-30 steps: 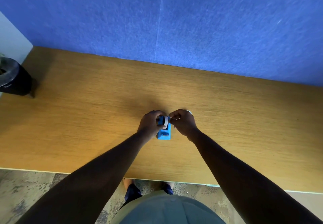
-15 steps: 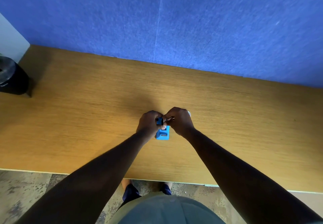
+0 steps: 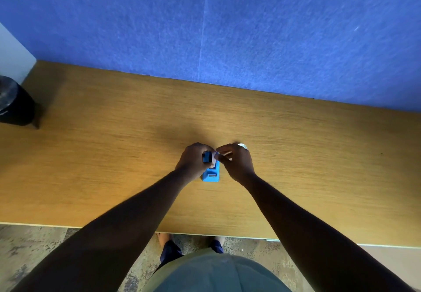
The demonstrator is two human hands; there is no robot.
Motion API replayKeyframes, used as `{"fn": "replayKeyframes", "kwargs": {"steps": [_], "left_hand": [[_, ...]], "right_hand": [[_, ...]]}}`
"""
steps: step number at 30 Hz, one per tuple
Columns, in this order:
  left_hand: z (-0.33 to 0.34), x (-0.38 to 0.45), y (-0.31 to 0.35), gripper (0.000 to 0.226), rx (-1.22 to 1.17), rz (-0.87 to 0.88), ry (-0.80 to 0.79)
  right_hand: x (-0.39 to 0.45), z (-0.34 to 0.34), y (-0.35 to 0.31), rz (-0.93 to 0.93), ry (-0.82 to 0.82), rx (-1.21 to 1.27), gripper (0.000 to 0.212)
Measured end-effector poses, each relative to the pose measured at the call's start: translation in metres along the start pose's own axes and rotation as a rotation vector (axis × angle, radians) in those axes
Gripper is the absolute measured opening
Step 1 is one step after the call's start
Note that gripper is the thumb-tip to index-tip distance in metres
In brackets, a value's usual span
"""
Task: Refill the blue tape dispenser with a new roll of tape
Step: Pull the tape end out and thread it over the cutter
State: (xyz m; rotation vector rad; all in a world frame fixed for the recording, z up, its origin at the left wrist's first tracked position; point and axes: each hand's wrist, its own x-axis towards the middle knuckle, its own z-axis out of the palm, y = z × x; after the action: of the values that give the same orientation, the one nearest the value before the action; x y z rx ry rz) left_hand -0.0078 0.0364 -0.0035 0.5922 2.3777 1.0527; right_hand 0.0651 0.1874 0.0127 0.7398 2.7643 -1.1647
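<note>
The blue tape dispenser (image 3: 211,175) stands on the wooden worktop (image 3: 114,155), near the middle of it, with its short near end facing the person. A small slot shows on that near end. At the far end of the dispenser a pale strip, the tape roll (image 3: 213,158), sits on edge beside a darker blue part; how deep the roll sits in the dispenser cannot be told.

The left hand (image 3: 193,160) lies against the left side of the dispenser. Its grip is curled around the far left part of the body, with the thumb next to the tape roll. The right hand (image 3: 237,162) is just right of the dispenser's far end. Its fingers are pressed together in a pinch, with the fingertips (image 3: 219,155) touching or almost touching the tape roll; what the pinch holds is too small to tell. A small white object (image 3: 242,146) shows behind the right hand, largely hidden by it.

Both forearms reach from the near edge of the worktop to the dispenser. Well to the left of the dispenser, at the worktop's left edge, stands a black container (image 3: 13,104). Beyond the dispenser a blue felt partition (image 3: 227,30) rises from the far edge of the worktop.
</note>
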Motion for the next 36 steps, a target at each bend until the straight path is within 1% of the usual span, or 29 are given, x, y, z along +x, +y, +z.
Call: {"fn": "replayKeyframes", "kwargs": {"steps": [1,2,4,6,7,9,13,15,18,21,24,28,34,36], "left_hand": [[0.000,0.001,-0.001,0.048,0.007,-0.002,-0.001],[-0.001,0.002,-0.001,0.049,0.014,-0.010,-0.006],[-0.002,0.004,0.000,0.051,0.022,-0.027,-0.020],[-0.003,0.005,0.000,0.052,0.008,-0.038,-0.030],[-0.003,0.005,0.000,0.053,0.005,-0.039,-0.031],[-0.003,0.006,0.002,0.055,0.010,-0.045,-0.036],[-0.005,0.007,0.004,0.059,0.015,-0.046,-0.044],[-0.006,0.007,0.004,0.058,0.017,-0.050,-0.052],[-0.006,0.007,0.003,0.056,0.002,-0.066,-0.054],[-0.006,0.006,0.002,0.057,-0.018,-0.064,-0.060],[-0.005,0.005,0.002,0.058,-0.027,-0.061,-0.070],[-0.008,0.005,0.000,0.062,-0.043,-0.076,-0.090],[-0.012,0.001,-0.008,0.067,-0.009,-0.065,-0.144],[-0.010,-0.001,-0.008,0.070,-0.002,-0.054,-0.140]], "right_hand": [[-0.005,0.002,0.003,0.082,0.034,0.015,0.006],[-0.010,0.005,0.005,0.188,0.049,0.025,0.018],[-0.017,0.011,0.011,0.420,-0.014,0.143,0.039],[-0.024,0.015,0.009,0.595,-0.091,0.306,0.042],[-0.026,0.017,0.009,0.637,-0.104,0.346,0.041],[-0.028,0.019,0.005,0.663,-0.106,0.388,0.040],[-0.028,0.021,-0.002,0.721,-0.132,0.482,0.045],[-0.028,0.021,-0.005,0.737,-0.133,0.507,0.039],[-0.030,0.024,-0.006,0.765,-0.128,0.541,0.037],[-0.031,0.027,-0.007,0.812,-0.152,0.562,0.029],[-0.031,0.028,-0.008,0.813,-0.162,0.600,0.020],[-0.032,0.027,-0.011,0.801,-0.138,0.628,0.024],[-0.032,0.026,-0.014,0.751,-0.129,0.628,0.016],[-0.032,0.025,-0.015,0.754,-0.121,0.639,0.019]]}}
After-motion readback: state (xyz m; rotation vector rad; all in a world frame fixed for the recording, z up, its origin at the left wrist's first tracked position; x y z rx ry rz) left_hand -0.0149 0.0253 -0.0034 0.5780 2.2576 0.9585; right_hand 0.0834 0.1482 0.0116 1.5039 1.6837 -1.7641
